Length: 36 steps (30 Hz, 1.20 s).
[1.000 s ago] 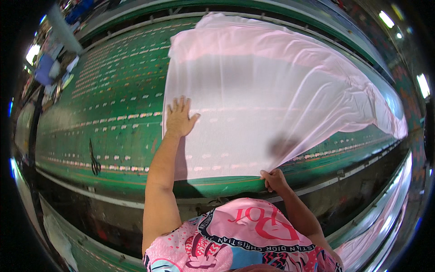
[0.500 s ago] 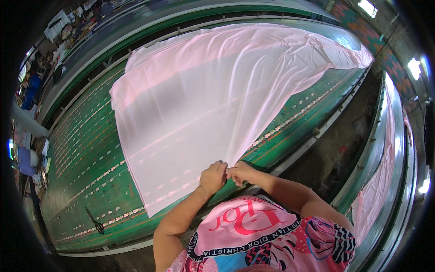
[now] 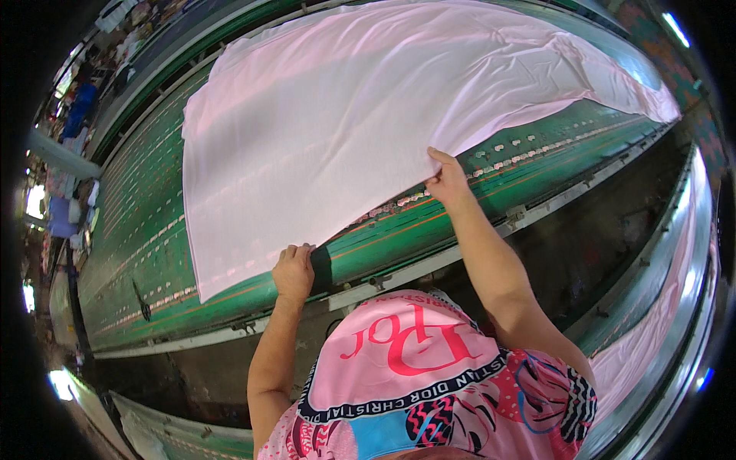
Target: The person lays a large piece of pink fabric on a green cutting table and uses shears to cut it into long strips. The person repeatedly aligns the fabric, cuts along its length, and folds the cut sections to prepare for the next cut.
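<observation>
A large sheet of pale pink fabric [image 3: 307, 153] lies over a long green table [image 3: 138, 253]. Its left part is fairly smooth, while folds bunch up toward the far right. My left hand [image 3: 294, 270] pinches the fabric's near edge at the table's front. Farther along that same edge, my right hand [image 3: 448, 178] grips it between thumb and fingers, arm stretched out to the right. Between the two hands the edge runs taut and slightly lifted. Rows of small pale marks show on the bare green surface.
A dark slim tool [image 3: 142, 300] lies on the table's left end. A metal rail [image 3: 368, 290] runs along the front edge. More pink fabric [image 3: 644, 322] covers another long table at the right. Cluttered goods [image 3: 73, 153] stand at the far left.
My hands, close together before, are now wide apart along the fabric edge. The right hand moved right and away from me, the left moved left. The near edge is pulled straighter.
</observation>
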Each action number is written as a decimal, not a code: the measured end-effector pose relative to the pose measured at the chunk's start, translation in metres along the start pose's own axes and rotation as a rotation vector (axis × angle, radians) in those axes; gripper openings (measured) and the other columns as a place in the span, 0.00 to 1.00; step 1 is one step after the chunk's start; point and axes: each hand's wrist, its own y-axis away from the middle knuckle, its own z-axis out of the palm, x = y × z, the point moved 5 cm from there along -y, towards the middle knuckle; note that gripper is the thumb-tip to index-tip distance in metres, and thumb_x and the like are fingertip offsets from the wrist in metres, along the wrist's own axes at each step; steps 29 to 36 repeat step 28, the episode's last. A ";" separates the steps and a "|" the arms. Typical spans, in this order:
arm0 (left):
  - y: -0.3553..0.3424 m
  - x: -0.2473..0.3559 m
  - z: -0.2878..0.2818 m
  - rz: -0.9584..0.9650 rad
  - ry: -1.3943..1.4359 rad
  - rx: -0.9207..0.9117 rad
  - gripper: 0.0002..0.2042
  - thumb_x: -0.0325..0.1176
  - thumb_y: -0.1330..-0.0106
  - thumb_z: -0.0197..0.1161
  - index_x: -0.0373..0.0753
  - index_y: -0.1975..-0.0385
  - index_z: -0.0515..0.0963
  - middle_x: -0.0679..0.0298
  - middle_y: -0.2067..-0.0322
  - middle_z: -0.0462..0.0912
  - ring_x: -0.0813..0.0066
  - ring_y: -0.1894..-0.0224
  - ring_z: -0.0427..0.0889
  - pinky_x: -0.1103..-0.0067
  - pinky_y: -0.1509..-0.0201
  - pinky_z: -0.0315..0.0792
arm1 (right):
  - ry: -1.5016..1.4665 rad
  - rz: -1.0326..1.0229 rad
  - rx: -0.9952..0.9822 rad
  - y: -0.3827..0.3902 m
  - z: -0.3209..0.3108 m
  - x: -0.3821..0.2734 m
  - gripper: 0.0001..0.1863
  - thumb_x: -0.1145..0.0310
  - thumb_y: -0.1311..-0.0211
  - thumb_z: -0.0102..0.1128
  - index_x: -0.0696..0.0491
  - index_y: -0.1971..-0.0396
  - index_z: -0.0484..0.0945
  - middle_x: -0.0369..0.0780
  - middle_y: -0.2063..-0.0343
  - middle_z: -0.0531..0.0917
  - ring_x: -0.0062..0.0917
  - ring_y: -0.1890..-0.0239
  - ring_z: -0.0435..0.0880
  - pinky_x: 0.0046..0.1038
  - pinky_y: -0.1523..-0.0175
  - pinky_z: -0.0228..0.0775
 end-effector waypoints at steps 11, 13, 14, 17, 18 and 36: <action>0.003 0.035 0.009 -0.246 -0.114 0.053 0.07 0.30 0.37 0.69 0.47 0.61 0.85 0.64 0.60 0.84 0.57 0.53 0.82 0.62 0.56 0.81 | 1.232 -0.104 0.113 0.070 -0.056 -0.048 0.24 0.55 0.35 0.72 0.59 0.81 0.78 0.38 0.88 0.75 0.29 0.87 0.72 0.35 0.78 0.64; 0.003 0.038 0.011 -0.219 -0.112 0.050 0.07 0.29 0.38 0.69 0.46 0.61 0.85 0.64 0.60 0.83 0.56 0.53 0.82 0.63 0.55 0.80 | 1.529 -0.193 0.105 0.064 -0.067 -0.050 0.24 0.52 0.37 0.71 0.60 0.78 0.81 0.46 0.83 0.81 0.39 0.82 0.79 0.41 0.71 0.71; 0.002 0.040 0.012 -0.208 -0.107 0.050 0.07 0.29 0.38 0.69 0.46 0.61 0.86 0.64 0.59 0.83 0.56 0.53 0.81 0.63 0.54 0.80 | 1.681 -0.240 0.100 0.063 -0.067 -0.052 0.25 0.51 0.37 0.71 0.61 0.77 0.82 0.50 0.81 0.84 0.44 0.80 0.82 0.44 0.68 0.75; 0.003 0.041 0.014 -0.177 -0.101 0.023 0.08 0.26 0.39 0.68 0.44 0.61 0.85 0.62 0.60 0.83 0.54 0.54 0.81 0.62 0.52 0.79 | 1.787 -0.340 0.110 0.070 -0.066 -0.047 0.23 0.51 0.36 0.67 0.59 0.74 0.84 0.54 0.73 0.85 0.52 0.70 0.86 0.50 0.61 0.78; 0.005 0.040 0.014 -0.146 -0.088 0.029 0.08 0.26 0.40 0.68 0.44 0.62 0.85 0.61 0.61 0.82 0.53 0.54 0.80 0.61 0.51 0.78 | 1.839 -0.329 0.120 0.072 -0.062 -0.046 0.22 0.51 0.35 0.66 0.58 0.74 0.84 0.54 0.72 0.86 0.51 0.68 0.87 0.50 0.60 0.79; -0.057 0.103 0.016 0.204 0.354 0.062 0.17 0.28 0.48 0.72 0.39 0.55 0.84 0.57 0.57 0.86 0.51 0.52 0.82 0.58 0.45 0.76 | 2.017 -0.219 0.134 0.071 -0.055 -0.044 0.22 0.51 0.32 0.61 0.56 0.71 0.86 0.53 0.69 0.87 0.52 0.62 0.88 0.53 0.54 0.80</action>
